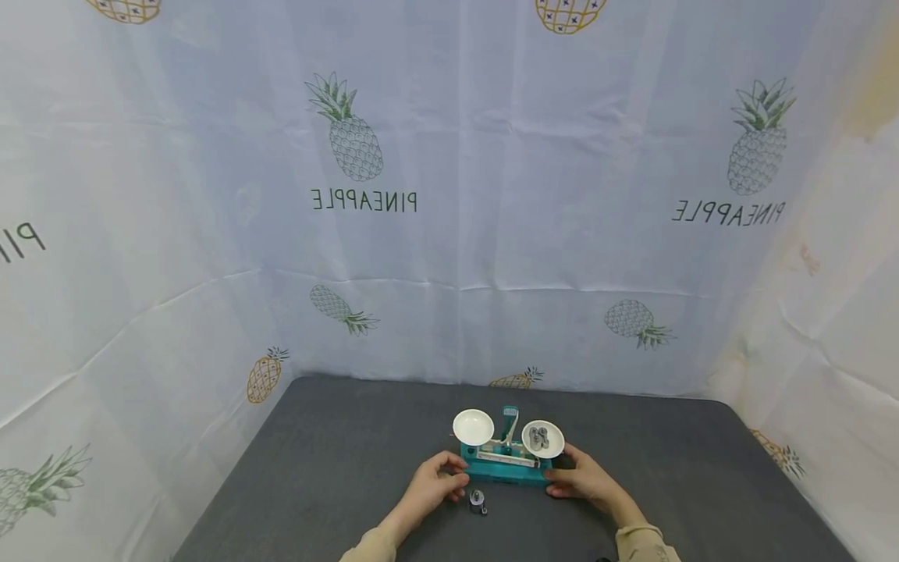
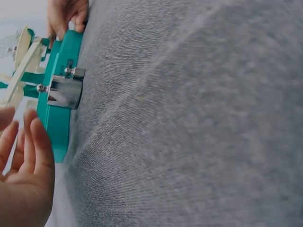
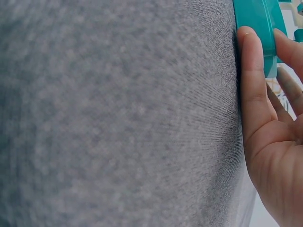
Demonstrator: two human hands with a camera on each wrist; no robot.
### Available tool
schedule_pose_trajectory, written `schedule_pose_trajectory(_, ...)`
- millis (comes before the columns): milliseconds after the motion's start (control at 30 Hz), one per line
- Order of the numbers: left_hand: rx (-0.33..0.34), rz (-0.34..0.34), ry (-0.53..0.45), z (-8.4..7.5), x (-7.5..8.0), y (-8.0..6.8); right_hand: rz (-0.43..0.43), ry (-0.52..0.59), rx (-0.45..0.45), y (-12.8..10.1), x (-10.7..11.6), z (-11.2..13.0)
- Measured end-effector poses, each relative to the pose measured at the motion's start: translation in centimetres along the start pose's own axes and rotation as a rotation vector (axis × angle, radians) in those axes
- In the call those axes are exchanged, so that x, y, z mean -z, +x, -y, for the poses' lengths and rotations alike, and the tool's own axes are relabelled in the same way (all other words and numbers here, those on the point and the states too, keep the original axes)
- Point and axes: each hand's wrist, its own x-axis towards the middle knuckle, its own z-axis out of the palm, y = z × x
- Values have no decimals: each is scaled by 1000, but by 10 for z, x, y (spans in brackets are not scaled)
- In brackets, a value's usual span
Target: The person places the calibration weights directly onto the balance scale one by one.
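A teal balance scale [image 1: 507, 471] with two white pans stands on the dark table. Its left pan [image 1: 474, 427] is bare; several small metal weights [image 1: 538, 438] lie in the right pan [image 1: 557, 447]. At the right end of the base, my right hand [image 1: 586, 478] grips it between thumb and fingers, as the right wrist view shows up close. My left hand [image 1: 437, 481] is beside the base's left end, fingers loosely bent and holding nothing; contact there is unclear. In front of the base stand a large shiny weight [image 2: 65, 92] and a smaller weight [image 2: 77, 72].
Dark grey cloth [image 1: 337, 445] covers the table. White curtains with pineapple prints [image 1: 449, 234] hang behind it and on both sides. A small black thing [image 1: 602, 559] is cut off at the bottom edge of the head view.
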Motion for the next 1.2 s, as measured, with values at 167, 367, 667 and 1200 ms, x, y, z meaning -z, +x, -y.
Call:
schedule_pose_trajectory(167, 27, 96, 14, 0, -4, -6, 11, 2, 6, 2, 1, -2)
schedule_pose_trajectory(367, 47, 128, 43, 2, -9, -8, 22, 0, 17, 1, 2, -2)
schedule_pose_trajectory(667, 55, 120, 84, 5, -12, -9, 7, -4, 14, 2, 1, -5)
schedule_pose_trajectory(1200, 32, 109, 110, 8, -13, -11, 24, 0, 12, -1, 2, -3)
